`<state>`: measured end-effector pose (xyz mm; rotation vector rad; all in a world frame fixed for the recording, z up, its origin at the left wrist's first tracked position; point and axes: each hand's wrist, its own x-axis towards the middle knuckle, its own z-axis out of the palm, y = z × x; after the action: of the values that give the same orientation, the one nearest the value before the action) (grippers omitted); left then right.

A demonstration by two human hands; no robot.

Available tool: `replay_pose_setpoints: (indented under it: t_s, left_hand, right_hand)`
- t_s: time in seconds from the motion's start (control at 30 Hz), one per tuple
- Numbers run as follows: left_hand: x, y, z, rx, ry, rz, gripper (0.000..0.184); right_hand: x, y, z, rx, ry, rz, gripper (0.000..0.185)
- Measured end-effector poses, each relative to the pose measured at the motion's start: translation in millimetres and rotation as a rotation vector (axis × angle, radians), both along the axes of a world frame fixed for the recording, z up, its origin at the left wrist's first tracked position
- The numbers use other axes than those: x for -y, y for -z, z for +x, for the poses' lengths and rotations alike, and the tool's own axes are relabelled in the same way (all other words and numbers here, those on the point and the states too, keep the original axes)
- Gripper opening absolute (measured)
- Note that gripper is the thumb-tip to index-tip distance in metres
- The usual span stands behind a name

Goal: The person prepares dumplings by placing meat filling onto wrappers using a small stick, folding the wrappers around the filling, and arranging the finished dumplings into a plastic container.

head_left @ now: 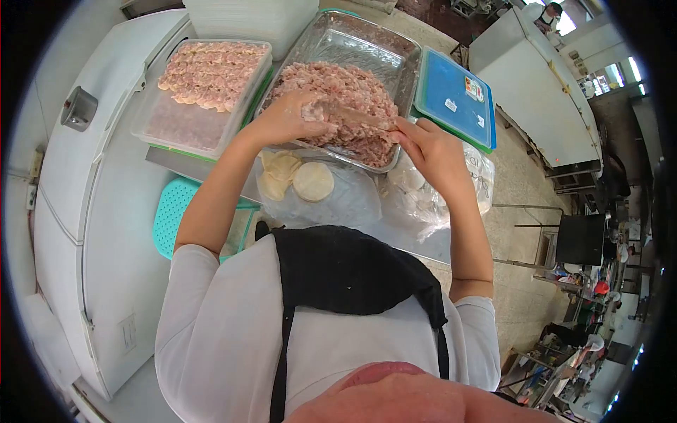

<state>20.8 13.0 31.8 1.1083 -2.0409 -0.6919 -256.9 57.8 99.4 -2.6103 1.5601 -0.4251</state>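
My left hand is over the near left part of a metal tray, its fingers curled round a meat-filled dumpling that they partly hide. My right hand pinches the end of a flat spatula, whose meat-smeared blade reaches across to the left hand. Below both hands, minced meat is heaped in the tray. Nearer to me, a stack of round dumpling wrappers lies on a plastic sheet, with loose wrappers beside it.
To the left, a plastic container holds rows of filled dumplings. Blue lids lie right of the tray. A clear bag sits at the near right. A turquoise stool stands below left. Another person is far back right.
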Motion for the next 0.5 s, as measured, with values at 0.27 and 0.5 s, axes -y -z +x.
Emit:
replay_pose_setpoints:
  t_s: [0.27,0.5]
  left_hand:
    - [-16,-23,76,-0.009,0.001,0.083,0.055]
    - [-30,-26,155,0.057,-0.067,0.0,0.049]
  right_hand:
    - [-12,-23,70,0.132,-0.05,-0.076,0.026]
    - [-14,2,153,0.182,-0.131,0.166,0.028]
